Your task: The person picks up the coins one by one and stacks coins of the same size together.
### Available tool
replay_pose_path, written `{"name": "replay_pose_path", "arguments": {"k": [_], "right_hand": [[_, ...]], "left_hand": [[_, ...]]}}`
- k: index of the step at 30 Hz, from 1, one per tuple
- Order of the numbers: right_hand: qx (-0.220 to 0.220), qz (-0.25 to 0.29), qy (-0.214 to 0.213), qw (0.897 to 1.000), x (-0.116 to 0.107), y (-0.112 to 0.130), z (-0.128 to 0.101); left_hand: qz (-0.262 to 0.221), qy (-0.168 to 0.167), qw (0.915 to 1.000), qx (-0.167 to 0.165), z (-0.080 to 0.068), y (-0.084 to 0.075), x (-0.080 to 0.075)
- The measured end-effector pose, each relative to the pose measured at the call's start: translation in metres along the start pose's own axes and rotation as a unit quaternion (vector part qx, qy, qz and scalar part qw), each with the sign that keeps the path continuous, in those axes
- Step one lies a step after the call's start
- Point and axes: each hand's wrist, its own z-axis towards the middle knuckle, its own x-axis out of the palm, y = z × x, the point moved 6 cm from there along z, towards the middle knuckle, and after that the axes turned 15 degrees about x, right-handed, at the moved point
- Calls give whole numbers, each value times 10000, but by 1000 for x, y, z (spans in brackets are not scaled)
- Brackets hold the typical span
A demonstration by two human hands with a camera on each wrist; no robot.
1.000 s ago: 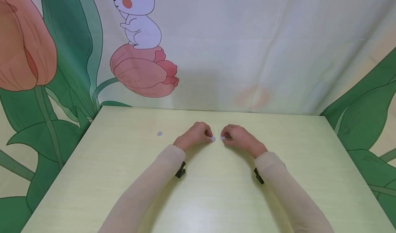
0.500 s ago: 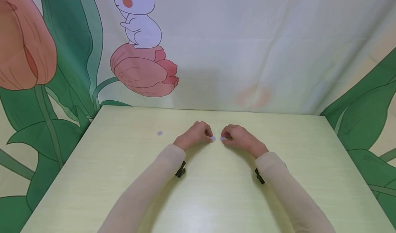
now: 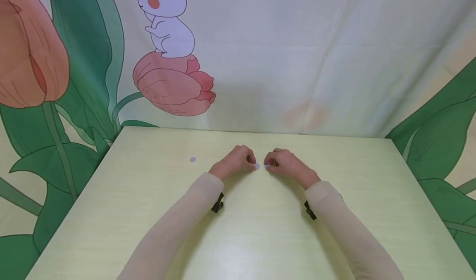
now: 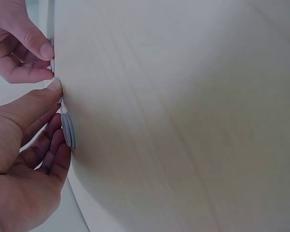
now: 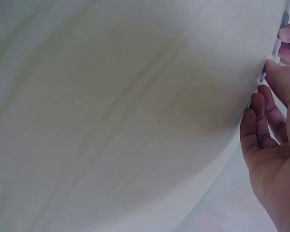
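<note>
My left hand (image 3: 236, 159) pinches a small pale grey disc (image 3: 256, 166) low at the table surface, thumb and fingers curled at its edge. Facing it across a narrow gap, my right hand (image 3: 288, 164) has thumb and fingertips on another small pale disc (image 3: 265, 166), mostly covered by the fingers. A third disc (image 3: 192, 159) lies apart on the table to the left. In the left wrist view, a small stack of thin round discs (image 4: 68, 130) shows beside the left fingertips. The right wrist view shows a thin grey edge of a disc (image 5: 263, 76) under the right thumb.
The pale wood-look table (image 3: 238, 238) ends at a back edge just beyond the hands. Behind it hangs a curtain (image 3: 260, 57) printed with tulips and a white animal. Dark wrist straps (image 3: 217, 202) sit under both sleeves.
The right hand has shifted very slightly left, hiding more of its disc. The left hand and the lone disc look almost unchanged.
</note>
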Motion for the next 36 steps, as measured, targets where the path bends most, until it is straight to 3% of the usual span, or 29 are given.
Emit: {"name": "replay_pose_path", "arguments": {"k": [9, 19, 36], "right_hand": [[381, 553, 101, 9977, 3, -6, 5], [1030, 1092, 185, 9885, 7, -14, 7], [1248, 1401, 149, 9821, 7, -17, 2]], "left_hand": [[-43, -16, 10000, 62, 0, 2, 1], [-128, -61, 9999, 25, -2, 1, -3], [-75, -33, 10000, -53, 0, -1, 3]]}}
